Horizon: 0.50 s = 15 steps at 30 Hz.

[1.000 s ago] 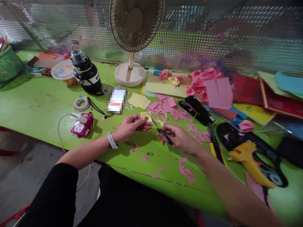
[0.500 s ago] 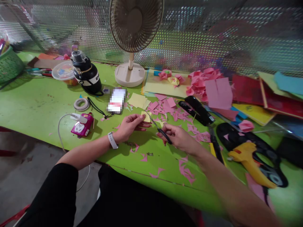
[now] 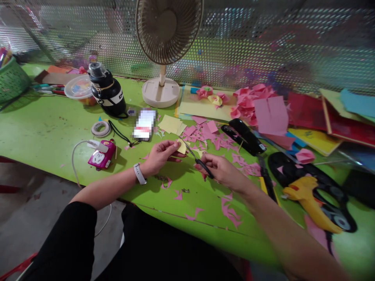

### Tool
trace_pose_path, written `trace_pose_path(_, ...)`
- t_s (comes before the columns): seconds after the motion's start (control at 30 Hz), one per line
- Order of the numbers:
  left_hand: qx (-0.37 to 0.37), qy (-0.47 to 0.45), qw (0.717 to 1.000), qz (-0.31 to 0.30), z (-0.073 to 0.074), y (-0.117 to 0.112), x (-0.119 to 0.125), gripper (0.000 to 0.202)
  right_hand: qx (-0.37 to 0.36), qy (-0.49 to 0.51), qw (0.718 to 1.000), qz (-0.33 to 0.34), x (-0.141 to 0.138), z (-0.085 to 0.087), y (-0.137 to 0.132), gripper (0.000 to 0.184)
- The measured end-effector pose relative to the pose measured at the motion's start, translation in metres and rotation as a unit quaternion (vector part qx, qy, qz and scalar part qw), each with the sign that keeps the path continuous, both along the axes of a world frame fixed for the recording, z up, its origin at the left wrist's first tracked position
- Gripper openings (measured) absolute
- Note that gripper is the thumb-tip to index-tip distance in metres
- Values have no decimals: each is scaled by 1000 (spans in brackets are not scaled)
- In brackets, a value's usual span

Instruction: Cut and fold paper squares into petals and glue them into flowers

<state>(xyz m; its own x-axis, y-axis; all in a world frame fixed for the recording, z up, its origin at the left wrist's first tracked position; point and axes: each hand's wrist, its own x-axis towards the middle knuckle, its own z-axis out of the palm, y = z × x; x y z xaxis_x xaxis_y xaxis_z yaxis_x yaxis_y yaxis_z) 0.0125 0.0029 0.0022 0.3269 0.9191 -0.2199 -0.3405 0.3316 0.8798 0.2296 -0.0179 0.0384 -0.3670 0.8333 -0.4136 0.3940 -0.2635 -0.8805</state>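
My left hand (image 3: 161,156) pinches a small yellow paper piece (image 3: 181,146) just above the green table (image 3: 43,128). A white watch sits on that wrist. My right hand (image 3: 222,171) grips black-handled scissors (image 3: 197,158), whose blades point up-left into the yellow piece's right edge. Pink paper offcuts (image 3: 216,140) lie scattered around both hands.
A desk fan (image 3: 164,47) stands at the back, with a black bottle (image 3: 107,91), tape roll (image 3: 100,128) and pink power socket (image 3: 101,156) to the left. A black stapler (image 3: 244,136), yellow glue gun (image 3: 310,201), pink paper flowers (image 3: 249,101) and coloured sheets (image 3: 336,117) lie right.
The yellow piece has turned slightly in my left fingers and the scissor blades have worked along its edge. Both hands stay in nearly the same place.
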Motion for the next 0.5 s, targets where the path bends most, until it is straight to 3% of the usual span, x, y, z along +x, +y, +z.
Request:
trace_pose_path(0.27,-15,14,1000,-17,0,0,0,29,-6,-9,1000,0,0,0,-2,51)
trace_pose_path(0.5,-3,5,1000,3,0,1,-1,32,-1,-1,1000,-5,-1,4,-2,50)
